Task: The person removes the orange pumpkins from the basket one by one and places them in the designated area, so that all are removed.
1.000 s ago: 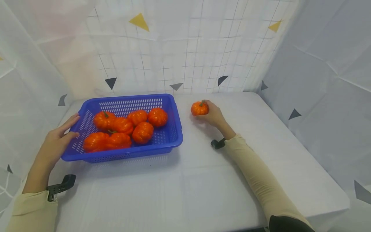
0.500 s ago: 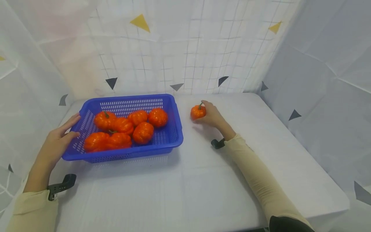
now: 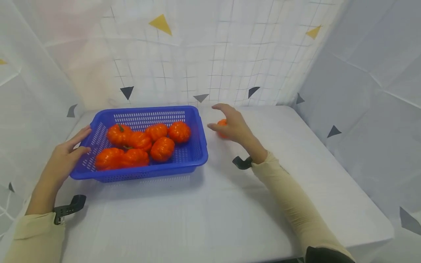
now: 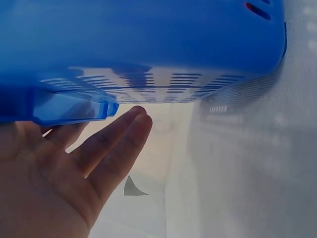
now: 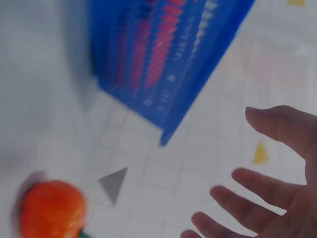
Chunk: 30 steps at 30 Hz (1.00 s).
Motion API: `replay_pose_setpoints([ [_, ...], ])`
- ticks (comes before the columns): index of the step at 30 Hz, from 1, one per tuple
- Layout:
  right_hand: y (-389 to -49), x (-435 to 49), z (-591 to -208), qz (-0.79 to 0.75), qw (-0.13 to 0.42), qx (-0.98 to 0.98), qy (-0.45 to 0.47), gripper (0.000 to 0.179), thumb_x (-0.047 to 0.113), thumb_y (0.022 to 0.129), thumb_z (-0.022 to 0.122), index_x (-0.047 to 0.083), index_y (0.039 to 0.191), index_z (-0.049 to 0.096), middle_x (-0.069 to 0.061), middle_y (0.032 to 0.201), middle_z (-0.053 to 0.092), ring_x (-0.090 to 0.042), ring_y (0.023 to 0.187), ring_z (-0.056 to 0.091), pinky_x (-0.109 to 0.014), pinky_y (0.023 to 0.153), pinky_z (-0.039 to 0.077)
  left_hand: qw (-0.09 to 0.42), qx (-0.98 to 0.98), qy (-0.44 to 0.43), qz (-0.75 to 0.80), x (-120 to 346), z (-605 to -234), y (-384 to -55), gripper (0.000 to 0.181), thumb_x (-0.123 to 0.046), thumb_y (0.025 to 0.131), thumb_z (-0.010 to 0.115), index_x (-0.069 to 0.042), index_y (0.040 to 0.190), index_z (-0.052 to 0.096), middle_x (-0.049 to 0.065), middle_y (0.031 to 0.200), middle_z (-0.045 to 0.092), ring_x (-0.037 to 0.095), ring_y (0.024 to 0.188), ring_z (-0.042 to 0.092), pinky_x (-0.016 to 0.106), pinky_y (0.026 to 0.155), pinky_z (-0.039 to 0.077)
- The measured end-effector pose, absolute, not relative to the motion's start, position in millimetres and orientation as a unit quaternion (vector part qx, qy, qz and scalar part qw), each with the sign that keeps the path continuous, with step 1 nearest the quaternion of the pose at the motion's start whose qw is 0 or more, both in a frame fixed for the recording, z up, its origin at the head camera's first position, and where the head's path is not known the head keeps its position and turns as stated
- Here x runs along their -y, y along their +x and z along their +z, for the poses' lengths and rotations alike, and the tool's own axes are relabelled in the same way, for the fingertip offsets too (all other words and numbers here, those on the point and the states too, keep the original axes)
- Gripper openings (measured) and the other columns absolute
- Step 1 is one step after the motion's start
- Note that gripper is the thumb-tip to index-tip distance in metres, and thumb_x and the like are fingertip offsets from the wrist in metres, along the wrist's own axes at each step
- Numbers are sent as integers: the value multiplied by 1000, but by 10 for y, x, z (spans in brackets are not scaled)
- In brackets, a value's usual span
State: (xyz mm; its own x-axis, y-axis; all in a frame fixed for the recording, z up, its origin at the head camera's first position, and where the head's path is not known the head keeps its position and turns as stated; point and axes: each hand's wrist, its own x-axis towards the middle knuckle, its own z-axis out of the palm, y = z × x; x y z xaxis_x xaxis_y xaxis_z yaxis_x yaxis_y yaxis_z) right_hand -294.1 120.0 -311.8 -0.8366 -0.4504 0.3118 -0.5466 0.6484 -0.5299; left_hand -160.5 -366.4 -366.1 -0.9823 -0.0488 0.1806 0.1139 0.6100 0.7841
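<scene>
A blue plastic basket stands on the left of the table in the head view, holding several shiny orange mini pumpkins. My left hand rests at its left rim, fingers extended; the left wrist view shows the straight fingers beside the slotted wall. One more mini pumpkin, with a green stem, lies on the table right of the basket. Above it my right hand has its thumb and fingers spread, holding nothing. In the head view this hand hides most of that pumpkin.
A white cloth covers the table. Behind it rises a white sheet with grid lines, and a grey-white sheet hangs along the right side. Dark and yellow triangles mark the sheets.
My right hand has let go of the mini pumpkin and risen off it, shifting left towards the basket with its fingers spread. The left hand and basket have stayed in place.
</scene>
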Motion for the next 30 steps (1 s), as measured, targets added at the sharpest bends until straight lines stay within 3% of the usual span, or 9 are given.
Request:
replay_pose_setpoints([
  [6, -2747, -842, -2798, 262, 27, 892, 368, 54, 31, 96, 76, 7, 142, 62, -9, 144, 61, -26, 137, 50, -46, 116, 39, 91, 890, -19, -447, 3675, -3669, -1609, 58, -24, 110, 44, -16, 166, 26, 4, 172, 15, 35, 157, 6, 75, 114, 10],
  [17, -2678, -337, -2454, 208, -65, 849, 482, 40, 22, 100, 70, 9, 137, 66, -5, 137, 65, -19, 132, 54, -30, 113, 40, 89, 894, -17, -440, 3711, -3664, -1611, 59, -28, 111, 45, -19, 166, 27, 5, 172, 15, 34, 157, 8, 73, 116, 12],
  [24, -2795, 2, -2601, 75, -185, 831, 520, 32, 20, 101, 68, 8, 130, 71, -1, 120, 70, -19, 115, 62, -28, 99, 49, 91, 898, -25, -430, 3688, -3663, -1620, 58, -23, 111, 44, -15, 165, 26, 11, 171, 16, 37, 156, 8, 70, 117, 11],
  [30, -2799, 205, -2705, -5, -246, 811, 530, 13, 19, 101, 67, 12, 109, 75, 0, 97, 69, -17, 91, 61, -27, 83, 53, 89, 900, -24, -426, 3667, -3651, -1623, 58, -20, 111, 44, -13, 165, 25, 14, 171, 14, 45, 154, 10, 75, 113, 15],
])
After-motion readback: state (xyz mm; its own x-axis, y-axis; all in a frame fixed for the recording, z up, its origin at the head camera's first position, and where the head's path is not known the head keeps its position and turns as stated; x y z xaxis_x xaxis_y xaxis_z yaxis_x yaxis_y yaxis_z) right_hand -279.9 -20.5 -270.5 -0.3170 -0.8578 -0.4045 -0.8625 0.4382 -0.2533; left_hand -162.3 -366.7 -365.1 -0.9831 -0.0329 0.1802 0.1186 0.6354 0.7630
